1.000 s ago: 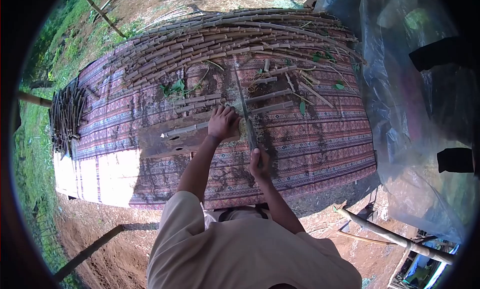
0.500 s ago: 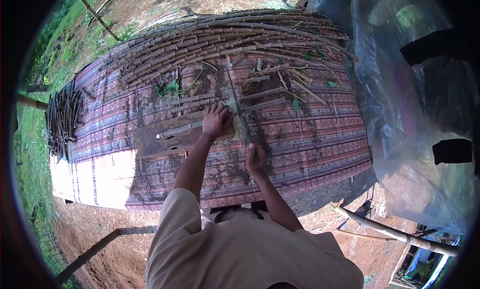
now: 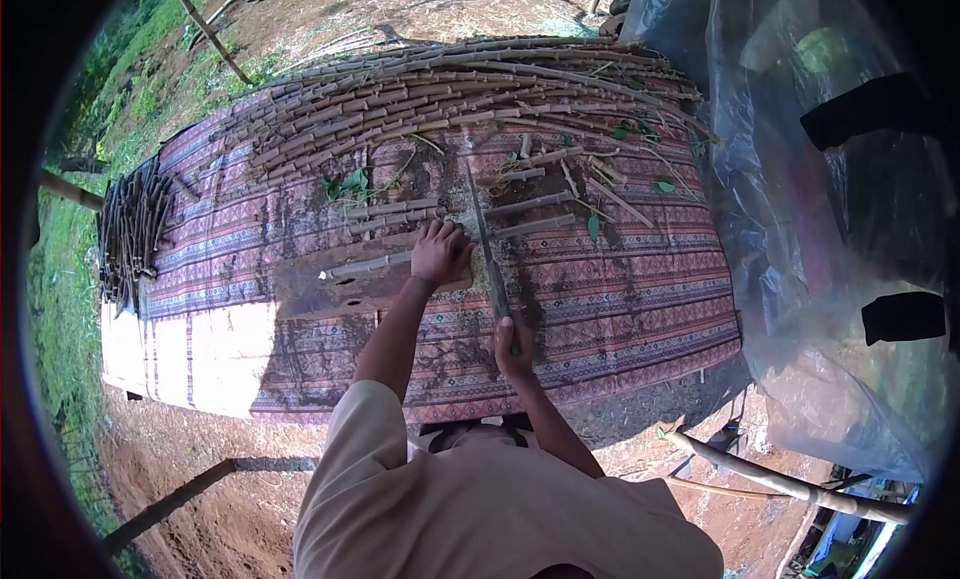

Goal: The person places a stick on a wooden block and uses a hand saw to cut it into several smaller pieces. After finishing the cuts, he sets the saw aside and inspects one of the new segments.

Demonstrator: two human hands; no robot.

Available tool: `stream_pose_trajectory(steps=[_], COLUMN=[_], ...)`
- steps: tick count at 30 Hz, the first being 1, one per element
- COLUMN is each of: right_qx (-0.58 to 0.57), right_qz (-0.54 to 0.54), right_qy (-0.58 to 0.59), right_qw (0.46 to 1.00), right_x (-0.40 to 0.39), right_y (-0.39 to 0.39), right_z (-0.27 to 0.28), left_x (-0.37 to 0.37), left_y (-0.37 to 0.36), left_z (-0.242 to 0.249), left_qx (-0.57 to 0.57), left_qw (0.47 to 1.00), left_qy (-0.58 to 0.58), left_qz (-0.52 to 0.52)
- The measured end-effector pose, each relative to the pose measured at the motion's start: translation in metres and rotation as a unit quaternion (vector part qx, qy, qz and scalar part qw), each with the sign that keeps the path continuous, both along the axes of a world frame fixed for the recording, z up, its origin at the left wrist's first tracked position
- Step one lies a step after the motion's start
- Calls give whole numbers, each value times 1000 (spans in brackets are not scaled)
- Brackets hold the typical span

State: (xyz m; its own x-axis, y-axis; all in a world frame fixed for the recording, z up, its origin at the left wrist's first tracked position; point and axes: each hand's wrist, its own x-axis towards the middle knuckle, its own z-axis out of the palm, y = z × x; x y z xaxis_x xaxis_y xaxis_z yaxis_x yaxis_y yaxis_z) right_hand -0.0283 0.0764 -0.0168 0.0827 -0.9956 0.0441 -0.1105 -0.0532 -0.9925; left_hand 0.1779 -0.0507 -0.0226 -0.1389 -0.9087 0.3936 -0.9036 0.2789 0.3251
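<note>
My left hand [image 3: 440, 252] presses down on a cut woody stem [image 3: 368, 266], its fingers wrapped over it. That stem lies across a flat wooden board [image 3: 335, 296] on the cloth-covered table. In my right hand [image 3: 514, 347] is the handle of a saw [image 3: 488, 243], whose long narrow blade points away from me. The blade crosses just right of my left hand, at the board's right end. Pale sawdust [image 3: 458, 201] is scattered around it. Short cut stems [image 3: 395, 216] lie beyond my left hand, and more cut pieces [image 3: 535, 205] lie right of the blade.
A large pile of long jointed stems [image 3: 430, 84] runs along the table's far side. A bundle of short stems [image 3: 135, 224] stands at the left end. Green leaves [image 3: 350, 184] lie on the patterned cloth [image 3: 640, 299]. Clear plastic sheeting [image 3: 770, 229] hangs at the right.
The saw and my right hand have drawn back slightly toward me. My left hand stays on the stem. The whole view has shifted a little.
</note>
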Motion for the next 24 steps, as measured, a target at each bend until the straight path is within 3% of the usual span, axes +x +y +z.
stream_pose_trajectory(steps=[4,9,14,18,19,22,24], right_qx=[24,21,36,-29,49,2,21], right_qz=[0,7,13,-21,1,-17,14], right_qy=[-66,-53,-80,-52,-75,21,-5], right_qw=[998,998,996,998,996,1000,1000], right_x=[-5,7,-19,-12,-8,6,1], right_y=[18,-39,24,8,-8,-37,-22], right_z=[-2,0,-3,-5,1,23,27], left_x=[1,1,-1,-1,0,1,1], left_y=[1,0,2,0,1,-1,0], left_z=[2,5,2,3,3,2,2], left_qx=[4,40,-6,-3,-1,17,16], left_qw=[1000,999,1000,1000,1000,1000,1000], left_qy=[0,13,3,7,13,13,4], left_qz=[-11,-10,-14,-15,-18,-12,-11])
